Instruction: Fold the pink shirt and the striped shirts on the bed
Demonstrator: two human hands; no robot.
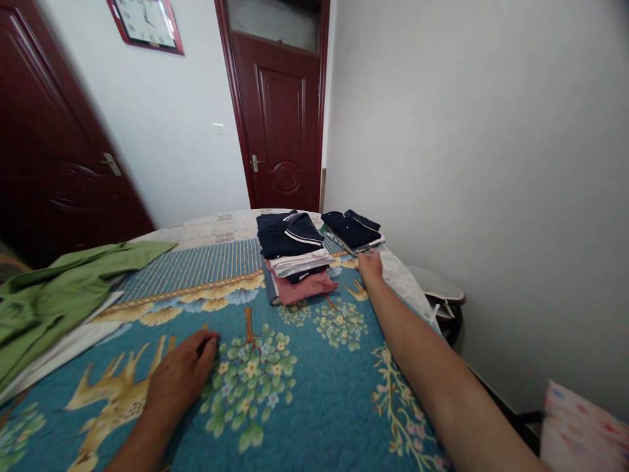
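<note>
My left hand point(184, 370) rests on the blue flowered quilt point(319, 387), its fingers curled together; whether anything is under them is hidden. My right arm reaches forward, and my right hand point(371, 265) is at the near edge of a small pile of folded clothes with a dark navy collared shirt point(351, 228) on top. Its fingertips are too small to make out clearly. To the left of that pile stands a taller stack: a navy shirt with white-striped collar point(289, 235) above white, dark and pink folded garments point(304, 287).
A green garment point(73, 282) lies loosely over a white cloth point(73, 344) at the left. The quilt covers a table with a pale patterned tablecloth point(211, 228). A round-topped stool point(437, 285) stands beyond the right edge, near the wall. Dark red doors are behind.
</note>
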